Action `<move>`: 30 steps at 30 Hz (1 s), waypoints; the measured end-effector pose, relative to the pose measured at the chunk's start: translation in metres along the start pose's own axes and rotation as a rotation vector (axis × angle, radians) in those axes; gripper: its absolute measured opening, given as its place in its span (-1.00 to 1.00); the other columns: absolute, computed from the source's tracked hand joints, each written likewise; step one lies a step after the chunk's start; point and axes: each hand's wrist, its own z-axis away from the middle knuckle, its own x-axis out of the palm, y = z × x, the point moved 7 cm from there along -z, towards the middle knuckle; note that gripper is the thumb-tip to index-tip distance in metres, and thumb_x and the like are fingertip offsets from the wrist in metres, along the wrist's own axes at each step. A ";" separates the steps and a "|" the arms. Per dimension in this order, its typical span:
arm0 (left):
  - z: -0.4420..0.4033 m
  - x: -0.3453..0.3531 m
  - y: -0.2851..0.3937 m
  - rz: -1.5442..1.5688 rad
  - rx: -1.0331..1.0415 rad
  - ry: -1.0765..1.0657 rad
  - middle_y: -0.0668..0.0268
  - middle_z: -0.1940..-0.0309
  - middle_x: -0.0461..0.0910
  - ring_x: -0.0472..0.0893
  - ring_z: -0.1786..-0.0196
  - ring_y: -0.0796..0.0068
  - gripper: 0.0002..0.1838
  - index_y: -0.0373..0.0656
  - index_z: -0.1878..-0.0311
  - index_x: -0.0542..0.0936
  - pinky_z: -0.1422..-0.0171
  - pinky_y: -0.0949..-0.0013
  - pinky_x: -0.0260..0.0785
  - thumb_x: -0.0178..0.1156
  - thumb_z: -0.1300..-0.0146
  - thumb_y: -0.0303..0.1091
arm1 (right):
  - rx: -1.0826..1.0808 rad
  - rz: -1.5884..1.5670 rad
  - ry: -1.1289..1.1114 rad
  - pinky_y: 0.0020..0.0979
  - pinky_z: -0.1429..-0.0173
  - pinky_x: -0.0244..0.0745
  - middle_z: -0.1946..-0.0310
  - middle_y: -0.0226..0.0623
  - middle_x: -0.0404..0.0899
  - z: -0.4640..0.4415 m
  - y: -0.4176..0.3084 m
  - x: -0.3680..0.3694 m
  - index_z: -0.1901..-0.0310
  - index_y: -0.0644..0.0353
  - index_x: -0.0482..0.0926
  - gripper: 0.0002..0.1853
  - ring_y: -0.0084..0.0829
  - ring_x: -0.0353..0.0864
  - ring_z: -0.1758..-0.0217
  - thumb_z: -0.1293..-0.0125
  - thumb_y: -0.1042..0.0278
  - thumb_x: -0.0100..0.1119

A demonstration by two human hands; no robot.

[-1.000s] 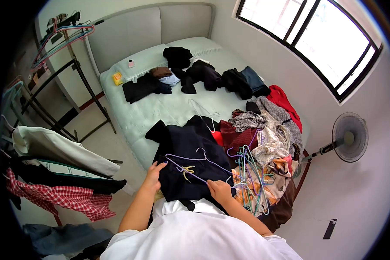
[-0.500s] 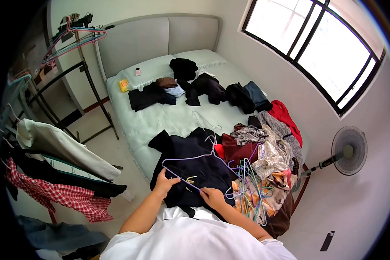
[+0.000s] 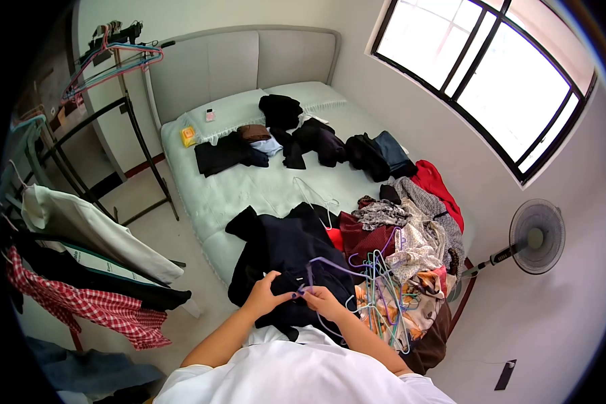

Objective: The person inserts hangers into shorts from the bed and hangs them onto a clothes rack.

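A dark navy garment [image 3: 293, 242] lies spread on the near part of the bed. My left hand [image 3: 266, 298] is closed at its near edge, thumb and index finger around a fold of the dark cloth. Its thumb tip comes close to the purple clothes hanger [image 3: 337, 264], where the contact is hard to make out. My right hand [image 3: 324, 303] grips that hanger, which is tilted above the garment. A white wire hanger [image 3: 315, 200] rests beyond the garment. Just right of my right hand lies a tangle of green, white and purple hangers [image 3: 384, 296].
Mixed clothes [image 3: 421, 236] are heaped along the bed's right side, with dark folded clothes [image 3: 225, 153] farther back. A clothes rack [image 3: 138, 135] and hanging garments [image 3: 91, 289] stand left of the bed. A fan [image 3: 535, 237] is at the right wall.
The purple hanger has turned, its long bar swinging from across the garment to a steeper tilt. My hands have come closer together, the left moving right and slightly down.
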 end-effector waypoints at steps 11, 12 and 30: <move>0.005 0.002 -0.036 0.444 -0.261 0.074 0.31 0.36 0.50 0.47 0.28 0.56 -0.65 -0.25 0.18 0.42 0.15 0.50 0.33 0.28 0.01 -0.33 | -0.071 0.013 0.192 -0.62 0.56 -0.10 0.77 -0.61 0.05 0.022 -0.031 -0.014 0.31 0.27 0.52 -0.50 -0.72 -0.03 0.68 -0.39 0.02 -0.36; 0.006 0.004 -0.039 0.491 -0.275 0.071 0.32 0.37 0.50 0.47 0.28 0.57 -0.67 -0.25 0.18 0.42 0.15 0.51 0.33 0.27 -0.01 -0.34 | -0.070 0.014 0.191 -0.62 0.56 -0.10 0.77 -0.61 0.05 0.022 -0.028 -0.016 0.31 0.27 0.52 -0.50 -0.72 -0.03 0.68 -0.39 0.02 -0.36; 0.014 0.006 -0.045 0.814 -0.400 0.067 0.33 0.31 0.48 0.48 0.24 0.58 -0.72 -0.25 0.16 0.42 0.13 0.55 0.34 0.20 -0.05 -0.41 | -0.247 0.991 0.390 -0.21 0.52 0.27 0.68 -0.11 0.43 0.013 -0.030 0.005 0.52 0.19 0.43 -0.74 -0.07 0.46 0.57 -0.22 0.21 -0.02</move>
